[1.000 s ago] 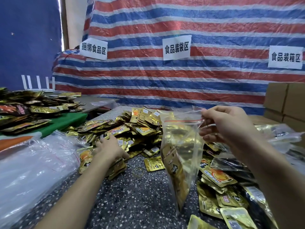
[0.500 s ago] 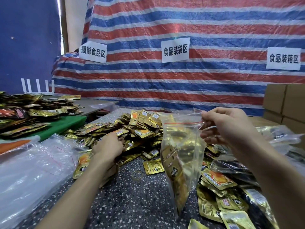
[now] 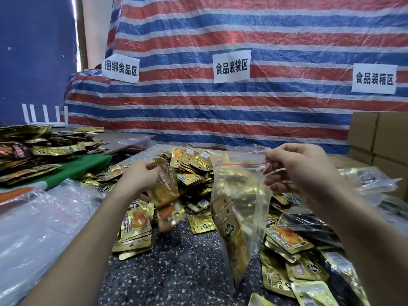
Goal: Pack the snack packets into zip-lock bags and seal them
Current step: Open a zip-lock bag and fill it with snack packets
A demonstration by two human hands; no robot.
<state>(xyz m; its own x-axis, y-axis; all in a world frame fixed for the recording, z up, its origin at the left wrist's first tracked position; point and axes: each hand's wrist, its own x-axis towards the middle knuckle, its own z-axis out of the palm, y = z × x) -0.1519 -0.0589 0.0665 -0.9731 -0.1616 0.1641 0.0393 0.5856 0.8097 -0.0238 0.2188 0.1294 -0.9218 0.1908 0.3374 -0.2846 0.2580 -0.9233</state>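
Observation:
A clear zip-lock bag [image 3: 240,202] with a red seal line hangs open in the air, gold snack packets inside it. My right hand [image 3: 298,166] pinches its top right edge. My left hand [image 3: 138,178] grips a bunch of gold snack packets [image 3: 165,191] lifted above the table, left of the bag; some of them look blurred and hang lower. A big heap of loose gold packets [image 3: 189,171] lies on the speckled table [image 3: 176,268] behind and around both hands.
A pile of empty clear bags [image 3: 37,219] lies at the left. More packets sit on a green-covered table [image 3: 84,166] at far left. Filled clear bags [image 3: 364,180] and cardboard boxes [image 3: 379,133] are at the right. A striped tarp [image 3: 220,102] with paper signs hangs behind.
My left hand has risen from the heap with a bunch of packets and moved right toward the bag. My right hand still holds the bag in the same place.

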